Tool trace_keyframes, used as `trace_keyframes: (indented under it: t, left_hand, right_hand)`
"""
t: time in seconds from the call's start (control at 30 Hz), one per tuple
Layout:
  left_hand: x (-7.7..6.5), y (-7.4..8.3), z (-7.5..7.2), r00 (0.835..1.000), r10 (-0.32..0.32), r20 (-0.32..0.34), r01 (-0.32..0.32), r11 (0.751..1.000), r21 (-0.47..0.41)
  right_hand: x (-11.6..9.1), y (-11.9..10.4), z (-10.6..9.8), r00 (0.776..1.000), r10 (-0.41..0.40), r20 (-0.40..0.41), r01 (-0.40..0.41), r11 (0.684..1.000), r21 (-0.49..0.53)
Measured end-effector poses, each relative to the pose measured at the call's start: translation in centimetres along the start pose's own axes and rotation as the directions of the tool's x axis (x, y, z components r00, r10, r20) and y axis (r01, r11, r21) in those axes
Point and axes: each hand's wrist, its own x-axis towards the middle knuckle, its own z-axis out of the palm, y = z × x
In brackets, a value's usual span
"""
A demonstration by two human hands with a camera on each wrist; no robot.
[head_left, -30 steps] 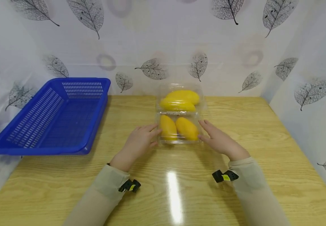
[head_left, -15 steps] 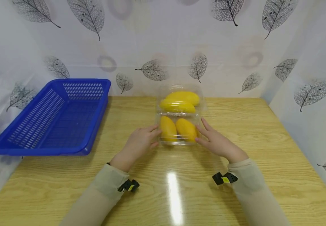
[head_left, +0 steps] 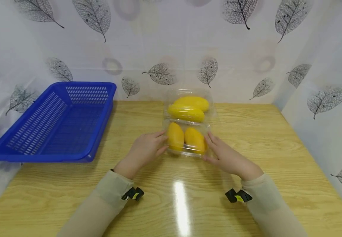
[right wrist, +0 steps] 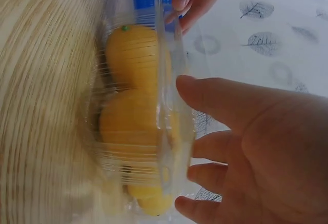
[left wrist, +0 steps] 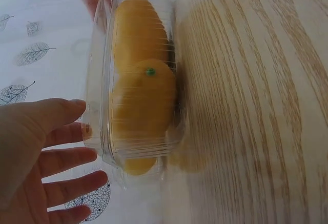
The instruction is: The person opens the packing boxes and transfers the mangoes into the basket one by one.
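A clear plastic fruit box on the table holds two orange-yellow mangoes. Directly behind it, clear plastic covers two brighter yellow mangoes; I cannot tell whether both parts are joined. My left hand is at the box's left side. In the left wrist view its thumb and index fingertips touch the rim, the other fingers spread fairly straight. On the right side, my right hand touches the box with thumb and fingertips, the palm standing off, as the right wrist view shows.
A blue slatted plastic basket stands at the left of the wooden table. A white sheet with leaf prints hangs behind and along both sides. Each wrist wears a small black camera.
The box's front edge and the mangoes have shifted slightly toward me. My right hand has closed in on the box's right side and come slightly nearer; the left hand has barely moved.
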Motion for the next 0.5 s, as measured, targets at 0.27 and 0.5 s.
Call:
trace_keyframes:
  t: [0.27, 0.5]
  left_hand:
    - [0.2, 0.0, -0.5, 0.997, -0.062, 0.035, 0.062, 0.998, 0.009]
    - [0.4, 0.0, -0.4, 0.991, -0.122, 0.058, 0.117, 0.99, 0.081]
  right_hand:
    - [-1.7, -2.1, -0.5, 0.999, -0.042, 0.014, 0.043, 0.996, -0.079]
    - [-2.5, -4.0, -0.9, 0.994, -0.1, 0.048, 0.105, 0.986, -0.127]
